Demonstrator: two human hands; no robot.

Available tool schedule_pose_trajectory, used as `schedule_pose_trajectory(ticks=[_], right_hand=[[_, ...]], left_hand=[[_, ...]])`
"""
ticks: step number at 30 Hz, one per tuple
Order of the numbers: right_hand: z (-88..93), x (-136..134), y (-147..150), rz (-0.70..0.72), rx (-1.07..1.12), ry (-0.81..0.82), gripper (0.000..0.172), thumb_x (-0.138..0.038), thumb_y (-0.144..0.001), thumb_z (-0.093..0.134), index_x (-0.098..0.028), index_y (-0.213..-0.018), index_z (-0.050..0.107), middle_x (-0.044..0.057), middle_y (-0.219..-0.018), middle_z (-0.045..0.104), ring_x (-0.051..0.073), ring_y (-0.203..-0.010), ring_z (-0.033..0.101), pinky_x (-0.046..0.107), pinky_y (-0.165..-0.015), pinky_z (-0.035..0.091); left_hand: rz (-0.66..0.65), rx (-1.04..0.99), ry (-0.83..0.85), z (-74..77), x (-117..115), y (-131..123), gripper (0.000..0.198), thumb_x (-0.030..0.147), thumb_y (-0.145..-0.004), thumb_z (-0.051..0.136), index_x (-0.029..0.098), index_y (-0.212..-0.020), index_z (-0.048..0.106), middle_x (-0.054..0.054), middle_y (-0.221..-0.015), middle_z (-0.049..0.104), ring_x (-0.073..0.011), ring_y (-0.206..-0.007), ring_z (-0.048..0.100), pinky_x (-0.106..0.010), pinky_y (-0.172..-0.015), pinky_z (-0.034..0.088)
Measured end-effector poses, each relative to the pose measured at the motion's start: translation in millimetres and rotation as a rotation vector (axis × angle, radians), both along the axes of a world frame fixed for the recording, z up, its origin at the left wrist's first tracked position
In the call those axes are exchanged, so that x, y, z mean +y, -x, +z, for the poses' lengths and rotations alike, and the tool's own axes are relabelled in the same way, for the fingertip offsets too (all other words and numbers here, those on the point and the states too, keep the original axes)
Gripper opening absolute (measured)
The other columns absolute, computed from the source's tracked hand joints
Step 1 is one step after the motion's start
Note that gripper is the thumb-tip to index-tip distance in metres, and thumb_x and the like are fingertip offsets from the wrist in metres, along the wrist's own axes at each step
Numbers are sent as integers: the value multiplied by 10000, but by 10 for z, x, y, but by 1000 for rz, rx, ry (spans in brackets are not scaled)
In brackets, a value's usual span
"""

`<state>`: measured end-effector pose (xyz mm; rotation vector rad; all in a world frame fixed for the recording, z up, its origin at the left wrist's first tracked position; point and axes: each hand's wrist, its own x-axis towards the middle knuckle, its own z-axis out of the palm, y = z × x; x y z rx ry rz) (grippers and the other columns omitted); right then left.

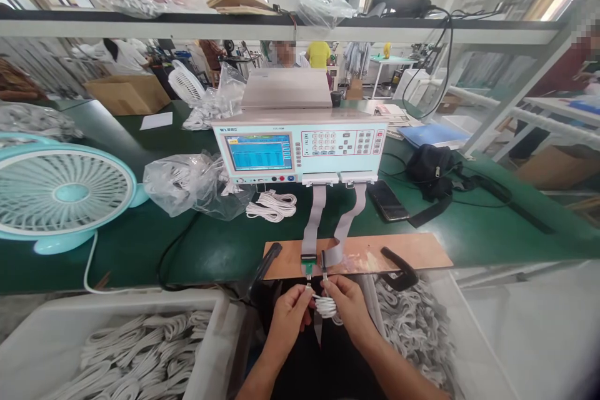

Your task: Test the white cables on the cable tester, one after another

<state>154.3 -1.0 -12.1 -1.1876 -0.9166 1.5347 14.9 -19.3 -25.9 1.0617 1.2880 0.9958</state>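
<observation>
My left hand (291, 312) pinches one end of a coiled white cable (325, 307) just below the green connector (308, 265) on the wooden board (403, 251). My right hand (347, 305) grips the cable's other end beneath the second connector (323, 260). Two grey ribbon cables (315, 215) run from these connectors up to the white tester (300, 147), whose blue screen (259, 152) is lit. The coil hangs between both hands.
A white bin of coiled cables (131, 350) is at lower left, another pile (412, 325) at lower right. A blue fan (60, 190), plastic bags of cables (187, 184), a loose coil (272, 205), a phone (387, 201) and a black pouch (429, 165) lie on the green bench. People work behind.
</observation>
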Motion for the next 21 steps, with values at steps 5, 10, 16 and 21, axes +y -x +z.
schedule_pose_trajectory(ticks=[5,10,16,21], right_hand=[[-4,2,47,-37,158,103,266,-387,-640,705,-141,-604,611,-28,-505,528,88,-443,429,204,-451,335],[-19,16,103,-79,325,161,237,-354,-627,726,-130,-646,651,20,-570,607,108,-471,487,217,-474,371],[11,26,98,-65,347,169,212,-334,-616,740,-135,-651,674,30,-584,631,112,-484,519,211,-483,391],[12,18,90,-28,324,154,227,-367,-639,721,-149,-693,686,33,-615,649,142,-522,557,239,-519,429]], left_hand=[[-25,42,-54,57,21,29,320,418,-823,453,146,-711,579,19,-579,517,-68,-430,415,-166,-384,311],[63,110,-120,45,32,3,301,382,-818,467,146,-662,572,23,-579,496,-88,-492,441,-191,-481,358],[72,140,-161,87,67,-37,309,364,-810,478,146,-601,543,32,-536,476,-96,-501,441,-194,-494,350],[178,75,-144,54,54,-135,307,373,-798,493,137,-615,560,15,-557,507,-117,-549,462,-202,-514,377]])
